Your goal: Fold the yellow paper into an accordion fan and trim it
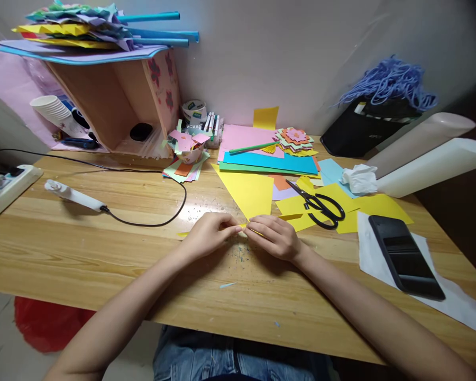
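Observation:
My left hand and my right hand meet over the middle of the wooden desk. Between their fingertips they pinch a narrow yellow paper strip, most of it hidden by the fingers. A thin yellow end pokes out left of my left hand. Just behind the hands lies a larger piece of yellow paper, its tip reaching my fingers. To the right of my right hand, black-handled scissors rest slightly spread on several yellow paper pieces.
Behind sit coloured sheets, a layered paper flower and a cup of paper scraps. A white glue gun with a black cord lies left. At right are a phone, crumpled tissue and a black bin with blue yarn.

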{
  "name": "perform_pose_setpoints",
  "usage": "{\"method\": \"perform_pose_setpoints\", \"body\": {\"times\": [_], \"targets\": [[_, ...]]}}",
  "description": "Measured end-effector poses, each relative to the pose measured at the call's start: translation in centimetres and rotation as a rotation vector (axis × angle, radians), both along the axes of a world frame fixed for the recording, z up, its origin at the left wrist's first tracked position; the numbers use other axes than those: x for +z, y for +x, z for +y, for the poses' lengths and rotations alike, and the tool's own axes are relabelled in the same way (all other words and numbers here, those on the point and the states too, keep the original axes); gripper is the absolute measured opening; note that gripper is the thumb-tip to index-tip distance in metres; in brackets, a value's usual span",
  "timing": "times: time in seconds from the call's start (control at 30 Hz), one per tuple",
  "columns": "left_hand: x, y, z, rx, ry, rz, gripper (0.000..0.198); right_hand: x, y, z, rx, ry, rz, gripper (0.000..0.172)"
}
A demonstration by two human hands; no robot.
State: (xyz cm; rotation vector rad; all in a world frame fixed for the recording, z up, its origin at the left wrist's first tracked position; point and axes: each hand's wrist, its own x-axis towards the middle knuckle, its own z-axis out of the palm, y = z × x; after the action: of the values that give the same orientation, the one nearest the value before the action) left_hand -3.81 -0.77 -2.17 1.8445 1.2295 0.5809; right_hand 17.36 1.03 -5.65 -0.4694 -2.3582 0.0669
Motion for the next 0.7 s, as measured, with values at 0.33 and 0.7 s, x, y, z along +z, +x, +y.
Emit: {"method": "perform_pose_setpoints", "body": {"times": [0.33, 0.7], "targets": [[1.2, 0.5, -0.7, 0.254, 0.329, -0.026, 0.018, 0.3, -1.7, -1.7, -0.249, -0.325, 0.231, 0.006], [1.0, 1.6, -1.7, 0.211, 0.364, -0.131, 0.010, 1.8, -3.9, -1.5, -0.216, -1.129, 0.725, 0.018]]}}
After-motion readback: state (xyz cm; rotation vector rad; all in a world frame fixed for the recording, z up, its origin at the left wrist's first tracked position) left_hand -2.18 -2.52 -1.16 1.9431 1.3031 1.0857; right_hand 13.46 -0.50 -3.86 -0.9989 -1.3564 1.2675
